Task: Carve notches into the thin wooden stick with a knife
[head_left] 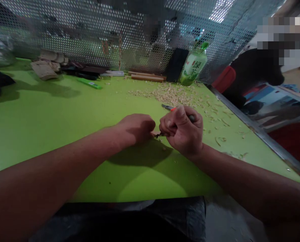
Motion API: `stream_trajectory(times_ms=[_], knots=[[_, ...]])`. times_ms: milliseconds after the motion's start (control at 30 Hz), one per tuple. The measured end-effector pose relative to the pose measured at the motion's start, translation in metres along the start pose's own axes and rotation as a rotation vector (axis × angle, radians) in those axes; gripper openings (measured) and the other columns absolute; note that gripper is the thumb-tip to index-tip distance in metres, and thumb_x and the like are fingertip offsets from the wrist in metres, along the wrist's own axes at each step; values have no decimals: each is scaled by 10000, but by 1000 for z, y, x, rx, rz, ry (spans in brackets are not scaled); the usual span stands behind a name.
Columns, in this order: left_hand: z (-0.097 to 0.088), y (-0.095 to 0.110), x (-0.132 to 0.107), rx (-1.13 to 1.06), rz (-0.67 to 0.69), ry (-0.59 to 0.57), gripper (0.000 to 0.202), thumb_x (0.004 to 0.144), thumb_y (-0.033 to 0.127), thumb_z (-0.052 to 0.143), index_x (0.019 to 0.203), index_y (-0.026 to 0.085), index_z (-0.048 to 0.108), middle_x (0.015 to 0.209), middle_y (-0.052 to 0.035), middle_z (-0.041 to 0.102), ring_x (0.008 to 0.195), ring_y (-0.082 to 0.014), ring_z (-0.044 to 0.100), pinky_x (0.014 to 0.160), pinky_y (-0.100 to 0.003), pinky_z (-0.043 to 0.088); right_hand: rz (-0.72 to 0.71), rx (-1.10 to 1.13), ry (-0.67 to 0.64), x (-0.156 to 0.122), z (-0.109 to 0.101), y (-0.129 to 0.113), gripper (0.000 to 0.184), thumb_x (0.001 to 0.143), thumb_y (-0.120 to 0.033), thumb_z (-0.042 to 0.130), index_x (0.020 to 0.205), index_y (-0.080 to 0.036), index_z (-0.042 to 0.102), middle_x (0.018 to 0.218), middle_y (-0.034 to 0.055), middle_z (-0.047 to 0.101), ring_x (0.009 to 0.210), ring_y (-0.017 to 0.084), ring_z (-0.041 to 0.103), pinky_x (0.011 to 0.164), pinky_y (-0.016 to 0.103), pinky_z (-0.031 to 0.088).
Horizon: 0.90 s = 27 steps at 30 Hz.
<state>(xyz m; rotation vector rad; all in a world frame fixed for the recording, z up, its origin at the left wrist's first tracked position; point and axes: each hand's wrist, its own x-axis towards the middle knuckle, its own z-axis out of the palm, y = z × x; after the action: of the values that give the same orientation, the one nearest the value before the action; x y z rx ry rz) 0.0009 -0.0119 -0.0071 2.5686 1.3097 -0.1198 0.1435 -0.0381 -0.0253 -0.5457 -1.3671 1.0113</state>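
My left hand point(136, 129) and my right hand point(182, 131) are close together above the green tabletop point(64, 111). Both pinch a small dark-tipped piece point(159, 135), mostly hidden by my fingers, so I cannot tell its exact shape. My right hand also grips a slim tool with a metal end point(167, 107), an orange band and a dark handle end point(191, 118), possibly a craft knife. Pale wood shavings point(170, 94) lie in a loose heap beyond my hands, with more scattered to the right.
A green bottle of tea point(194, 65) stands at the back against a perforated metal screen point(89, 33). Wooden strips point(147, 77), a green lighter-like stick point(89, 83), and cardboard scraps point(44, 70) lie along the back. A metal edge strip point(265, 137) runs down the table's right side.
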Motion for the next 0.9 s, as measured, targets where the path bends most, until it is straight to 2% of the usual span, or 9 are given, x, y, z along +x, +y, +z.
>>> stream_trajectory(times_ms=[100, 233, 400, 633, 900], knots=[[-2, 3, -5, 11, 39, 43, 248, 838, 333, 529, 815, 169, 714, 790, -89, 677, 654, -153, 562, 609, -278, 382, -66, -21, -1, -1, -2, -7, 435, 895, -464, 605, 571, -216, 455, 492, -53, 360, 385, 75, 306, 383, 261, 260], [-2, 8, -8, 29, -25, 9, 243, 827, 350, 537, 808, 184, 713, 717, -73, 658, 608, -147, 543, 575, -274, 374, -67, -84, 39, -2, -3, -9, 423, 899, -494, 583, 583, -237, 470, 491, -50, 338, 379, 86, 302, 376, 275, 269], [4, 6, -5, 22, -31, 66, 304, 855, 363, 491, 924, 175, 720, 781, -103, 678, 644, -171, 564, 592, -288, 384, -70, -76, 58, -1, -2, -7, 436, 886, -489, 607, 570, -236, 444, 493, -47, 350, 384, 87, 304, 373, 280, 275], [4, 9, -2, -39, -111, -3, 298, 841, 372, 507, 959, 201, 720, 766, -101, 685, 659, -186, 586, 597, -287, 395, -47, -70, 122, 5, 0, -3, 445, 881, -512, 601, 569, -232, 452, 480, -59, 294, 370, 79, 297, 352, 265, 269], [3, 13, -2, -46, -116, 0, 275, 828, 361, 520, 934, 203, 718, 732, -95, 663, 700, -203, 599, 638, -303, 416, -71, -105, 88, 3, -2, -1, 431, 918, -492, 552, 583, -240, 455, 498, -52, 299, 379, 87, 295, 375, 279, 262]])
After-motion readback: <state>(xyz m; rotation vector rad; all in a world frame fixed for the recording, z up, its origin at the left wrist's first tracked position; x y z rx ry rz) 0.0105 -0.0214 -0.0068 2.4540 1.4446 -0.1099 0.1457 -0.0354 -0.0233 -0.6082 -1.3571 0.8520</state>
